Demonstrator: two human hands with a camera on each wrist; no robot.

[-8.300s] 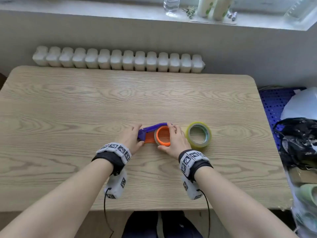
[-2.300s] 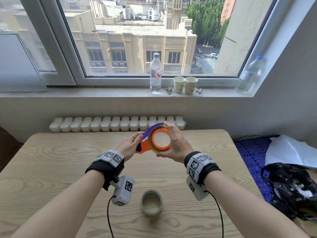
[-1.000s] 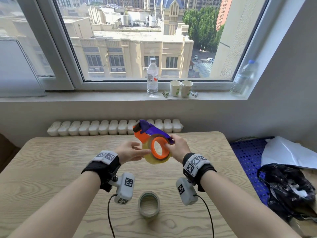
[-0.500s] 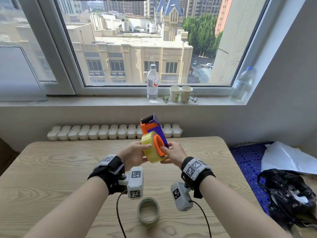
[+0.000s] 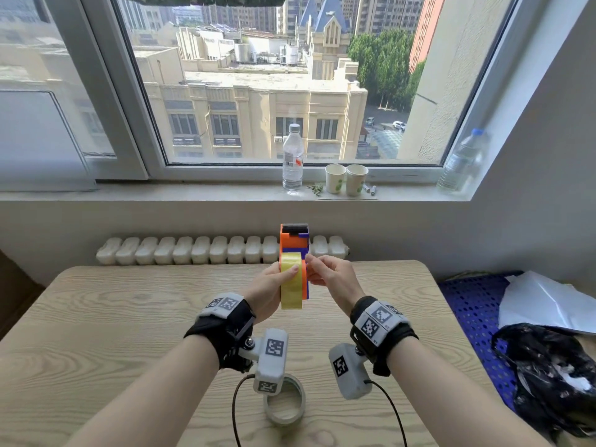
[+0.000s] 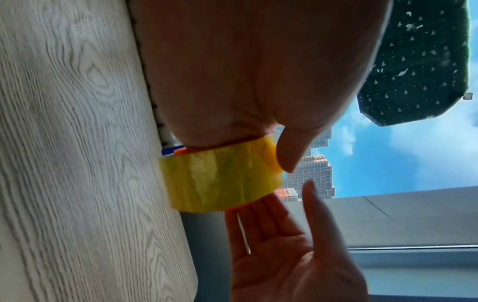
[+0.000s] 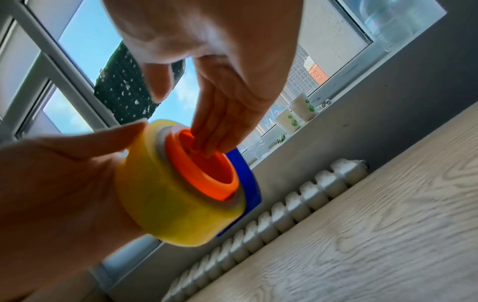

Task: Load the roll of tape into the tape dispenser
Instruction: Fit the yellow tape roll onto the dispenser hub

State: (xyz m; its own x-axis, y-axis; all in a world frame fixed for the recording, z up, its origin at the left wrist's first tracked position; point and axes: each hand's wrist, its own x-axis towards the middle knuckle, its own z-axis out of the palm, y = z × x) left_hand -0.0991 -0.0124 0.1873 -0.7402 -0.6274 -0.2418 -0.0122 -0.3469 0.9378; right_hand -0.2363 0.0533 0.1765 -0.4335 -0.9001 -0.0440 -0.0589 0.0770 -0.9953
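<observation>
Tape (image 5: 291, 283) sits on the orange hub (image 7: 207, 169) of the dispenser (image 5: 294, 241), held upright above the table (image 5: 96, 317) — cutter end up, edge-on to the head view. Left hand (image 5: 269, 290) wraps the roll, thumb across it; right hand's (image 5: 332, 279) fingers (image 7: 220, 130) reach straight into the hub. A spare roll (image 5: 285, 403) lies near, half hidden by the wrist camera.

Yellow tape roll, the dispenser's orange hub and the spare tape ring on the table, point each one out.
yellow tape roll (image 7: 165, 196): right wrist view, on its outer yellow band.
orange hub (image 7: 207, 173): right wrist view, on its rim.
spare tape ring (image 5: 290, 414): head view, on its near rim.
</observation>
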